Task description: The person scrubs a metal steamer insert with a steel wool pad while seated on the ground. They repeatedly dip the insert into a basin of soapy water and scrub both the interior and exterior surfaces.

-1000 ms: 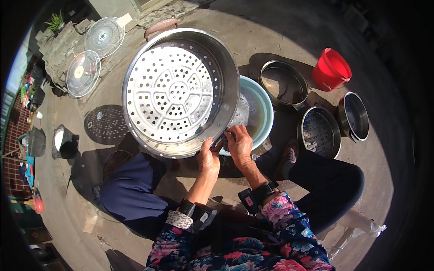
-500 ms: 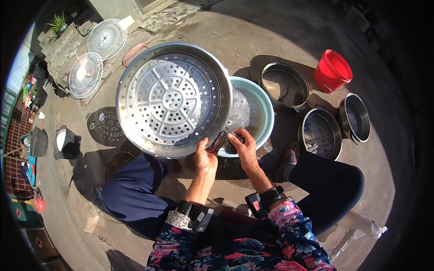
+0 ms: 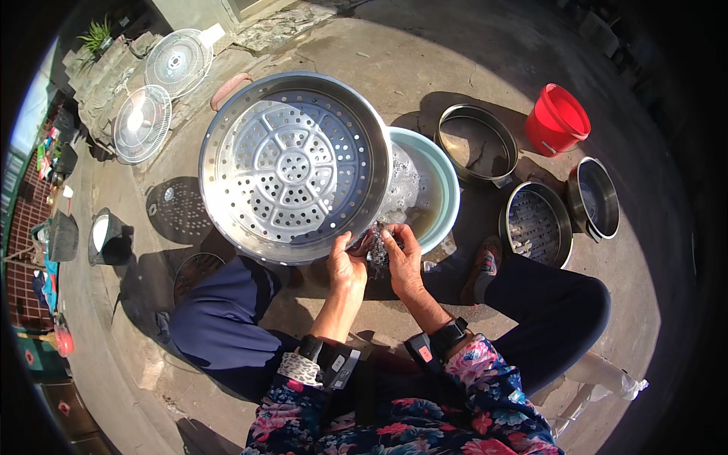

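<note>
A large round metal steamer tray (image 3: 294,152) with a perforated base hangs tilted in front of me, its inside facing me. My left hand (image 3: 346,267) is closed around the brownish handle at its lower right edge. In my right hand (image 3: 404,262), a dark wiry scouring pad (image 3: 377,258) is pinched against that handle. The opposite reddish handle (image 3: 230,89) sticks out at the upper left. Partly behind the tray stands a light-blue basin (image 3: 453,193) of murky, foamy water.
On the right stand a deep metal pot (image 3: 476,174), a perforated steamer tier (image 3: 565,254), a tilted metal pan (image 3: 595,196) and a red bucket (image 3: 557,121). Two fan grilles (image 3: 179,64) lie at the upper left. A dark bucket (image 3: 111,236) sits farther left.
My right hand and the scouring pad have shifted slightly down and left along the handle. The tray has moved a little to the right; my left hand keeps its grip.
</note>
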Tool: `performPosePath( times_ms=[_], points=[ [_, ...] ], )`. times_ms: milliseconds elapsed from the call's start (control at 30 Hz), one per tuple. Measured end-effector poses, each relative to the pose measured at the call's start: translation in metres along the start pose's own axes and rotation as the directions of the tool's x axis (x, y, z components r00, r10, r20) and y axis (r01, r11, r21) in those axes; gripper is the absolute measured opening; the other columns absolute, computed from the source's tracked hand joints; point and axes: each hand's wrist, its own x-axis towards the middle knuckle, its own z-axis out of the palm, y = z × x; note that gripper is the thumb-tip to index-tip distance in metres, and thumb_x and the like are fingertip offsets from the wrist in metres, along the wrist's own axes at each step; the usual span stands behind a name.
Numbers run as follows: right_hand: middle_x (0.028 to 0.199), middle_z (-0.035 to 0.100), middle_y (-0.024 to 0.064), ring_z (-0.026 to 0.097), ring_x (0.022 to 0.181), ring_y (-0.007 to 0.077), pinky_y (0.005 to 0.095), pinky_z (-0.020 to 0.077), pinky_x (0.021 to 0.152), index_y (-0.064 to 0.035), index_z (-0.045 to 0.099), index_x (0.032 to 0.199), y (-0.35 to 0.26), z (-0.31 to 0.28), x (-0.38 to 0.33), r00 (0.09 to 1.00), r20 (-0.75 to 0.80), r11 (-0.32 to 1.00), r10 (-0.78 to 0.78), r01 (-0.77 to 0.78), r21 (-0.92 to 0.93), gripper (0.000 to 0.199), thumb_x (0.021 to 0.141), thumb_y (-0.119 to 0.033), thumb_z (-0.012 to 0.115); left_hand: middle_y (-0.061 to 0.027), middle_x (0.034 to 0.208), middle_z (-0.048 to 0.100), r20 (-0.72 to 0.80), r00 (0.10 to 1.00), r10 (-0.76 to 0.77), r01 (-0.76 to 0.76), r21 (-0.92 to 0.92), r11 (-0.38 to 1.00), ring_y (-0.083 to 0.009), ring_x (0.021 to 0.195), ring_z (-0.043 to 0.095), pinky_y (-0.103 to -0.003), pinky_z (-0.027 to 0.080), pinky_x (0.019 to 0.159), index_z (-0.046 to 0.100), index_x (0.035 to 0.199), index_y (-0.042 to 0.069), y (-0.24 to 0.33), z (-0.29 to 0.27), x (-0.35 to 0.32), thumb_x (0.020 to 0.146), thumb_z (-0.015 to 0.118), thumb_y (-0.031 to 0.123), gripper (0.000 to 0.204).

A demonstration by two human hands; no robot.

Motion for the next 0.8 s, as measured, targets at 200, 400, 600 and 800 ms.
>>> performPosePath(
  times_ms=[200,400,600,800],
  points=[
    [0.091,0.053,-0.0012,0.046,0.087,0.008,0.0223,0.0381,0.08,-0.0032,0.056,0.099,0.008,0.004,0.015,0.99,-0.132,0.997,-0.047,0.038,-0.067,0.013,0.091,-0.012,0.062,-0.0175,0.103,0.063,-0.019,0.998,-0.055,0.054,-0.031,0.998,-0.0348,0.091,0.065,-0.046,0.055,0.085,0.051,0.114,-0.003,-0.004,0.004,-0.004,0.081,0.06,0.005,0.035],
    [0.088,0.055,-0.0001,0.048,0.084,0.0087,0.0234,0.0397,0.078,-0.0018,0.057,0.096,0.004,0.0,0.033,0.995,-0.094,0.996,-0.033,0.024,-0.091,0.011,0.091,-0.01,0.063,-0.0192,0.105,0.063,-0.034,0.999,0.02,-0.018,0.044,0.999,-0.0383,0.091,0.065,-0.052,0.055,0.086,0.049,0.117,-0.004,-0.003,0.005,-0.005,0.082,0.057,0.005,0.038],
    [0.085,0.056,0.0015,0.047,0.081,0.0092,0.0234,0.0406,0.075,-0.0003,0.055,0.098,0.002,0.005,0.009,0.989,-0.091,0.921,-0.118,0.074,-0.383,0.009,0.093,-0.007,0.059,-0.0167,0.104,0.062,-0.055,0.998,-0.023,0.027,0.057,0.998,-0.0326,0.088,0.066,-0.048,0.056,0.084,0.05,0.113,-0.003,0.002,-0.001,0.001,0.081,0.058,0.003,0.034],
    [0.082,0.056,0.0021,0.048,0.079,0.0097,0.0237,0.0409,0.073,-0.0008,0.058,0.109,-0.005,-0.003,0.043,0.977,-0.047,0.97,0.208,-0.212,-0.119,0.018,0.092,-0.006,0.059,-0.0189,0.106,0.062,-0.101,0.994,0.052,-0.038,0.133,0.99,-0.0363,0.092,0.066,-0.046,0.057,0.083,0.05,0.111,-0.003,-0.004,-0.006,0.0,0.082,0.056,0.004,0.03]
  ],
)
